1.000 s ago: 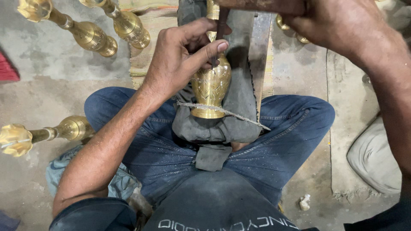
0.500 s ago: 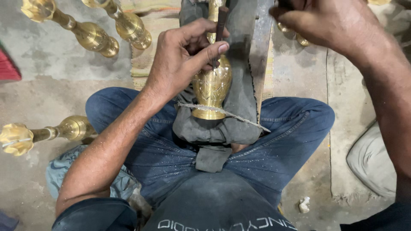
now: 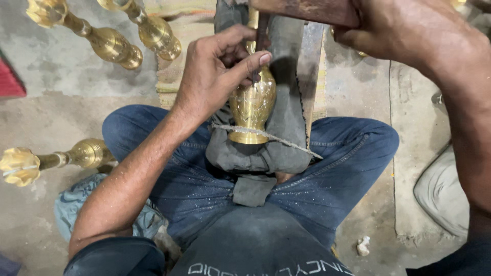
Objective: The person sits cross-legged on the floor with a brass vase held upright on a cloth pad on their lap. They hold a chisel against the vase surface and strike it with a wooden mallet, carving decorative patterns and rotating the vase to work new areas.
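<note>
My left grip (image 3: pixel 215 76) pinches a thin chisel (image 3: pixel 260 43) on the brass vase (image 3: pixel 251 105), lying dead centre on grey cloth (image 3: pixel 286 128) across my lap. Right grip (image 3: pixel 399 30) clenches a hammer (image 3: pixel 307 10) at 12. Brass stands (image 3: pixel 110 43) lie at 10, on the floor.

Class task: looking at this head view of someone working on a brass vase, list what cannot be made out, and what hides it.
- Chisel tip: hidden by the left hand.
- Tool in the right hand: its wooden part is cut off by the top edge.
- Brass vase neck: covered by fingers and grey cloth.
- Upper brass stands: tops cut off by the top edge.
</note>
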Action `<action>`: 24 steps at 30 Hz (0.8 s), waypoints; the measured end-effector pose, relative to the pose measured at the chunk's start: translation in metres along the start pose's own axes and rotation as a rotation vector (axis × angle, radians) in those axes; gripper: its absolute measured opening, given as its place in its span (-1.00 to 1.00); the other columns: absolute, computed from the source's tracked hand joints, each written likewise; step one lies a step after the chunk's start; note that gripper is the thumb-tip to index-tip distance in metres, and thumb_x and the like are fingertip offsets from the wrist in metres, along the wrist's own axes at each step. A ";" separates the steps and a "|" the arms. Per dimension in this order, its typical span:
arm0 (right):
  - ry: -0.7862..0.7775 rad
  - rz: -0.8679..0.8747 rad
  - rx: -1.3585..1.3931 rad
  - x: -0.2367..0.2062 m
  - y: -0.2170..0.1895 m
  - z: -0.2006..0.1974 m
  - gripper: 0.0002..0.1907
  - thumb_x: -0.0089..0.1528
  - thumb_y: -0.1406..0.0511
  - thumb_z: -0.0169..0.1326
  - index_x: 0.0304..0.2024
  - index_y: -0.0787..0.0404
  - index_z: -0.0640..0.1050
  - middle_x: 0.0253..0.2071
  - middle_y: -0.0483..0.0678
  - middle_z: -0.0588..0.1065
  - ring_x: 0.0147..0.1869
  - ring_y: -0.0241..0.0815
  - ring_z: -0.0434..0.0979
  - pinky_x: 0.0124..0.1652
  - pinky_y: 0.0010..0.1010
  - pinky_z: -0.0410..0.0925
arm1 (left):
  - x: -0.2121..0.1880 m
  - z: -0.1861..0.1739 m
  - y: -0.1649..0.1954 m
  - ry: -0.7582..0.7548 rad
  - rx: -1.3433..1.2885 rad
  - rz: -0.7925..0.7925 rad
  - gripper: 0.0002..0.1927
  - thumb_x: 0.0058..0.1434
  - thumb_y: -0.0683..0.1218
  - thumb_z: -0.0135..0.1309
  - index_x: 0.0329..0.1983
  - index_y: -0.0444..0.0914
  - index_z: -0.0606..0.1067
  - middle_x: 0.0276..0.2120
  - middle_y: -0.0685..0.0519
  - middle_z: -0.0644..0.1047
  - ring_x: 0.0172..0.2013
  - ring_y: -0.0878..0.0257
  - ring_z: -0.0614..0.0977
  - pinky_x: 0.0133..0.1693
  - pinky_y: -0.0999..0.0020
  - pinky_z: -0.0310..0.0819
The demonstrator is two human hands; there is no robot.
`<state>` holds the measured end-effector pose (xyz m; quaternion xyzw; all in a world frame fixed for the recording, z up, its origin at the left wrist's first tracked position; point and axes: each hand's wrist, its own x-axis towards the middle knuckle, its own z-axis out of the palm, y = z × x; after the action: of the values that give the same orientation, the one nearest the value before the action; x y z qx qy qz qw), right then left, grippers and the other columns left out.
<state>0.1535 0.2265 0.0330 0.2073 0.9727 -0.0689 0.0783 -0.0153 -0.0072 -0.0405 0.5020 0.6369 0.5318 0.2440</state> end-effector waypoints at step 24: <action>0.170 -0.141 0.014 0.003 -0.006 0.002 -0.74 0.37 0.19 0.21 -0.11 0.30 0.63 -0.43 0.14 0.56 -0.45 0.04 0.57 -0.45 -0.14 0.41 | -0.002 -0.001 -0.003 0.009 -0.041 0.000 -0.71 0.47 -0.06 0.18 0.18 -0.26 0.55 -0.47 0.18 0.56 -0.39 0.49 0.67 -0.34 0.55 0.74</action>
<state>0.1484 0.2221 0.0315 0.1441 0.9875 -0.0631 -0.0111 -0.0163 -0.0089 -0.0439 0.4947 0.6268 0.5470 0.2513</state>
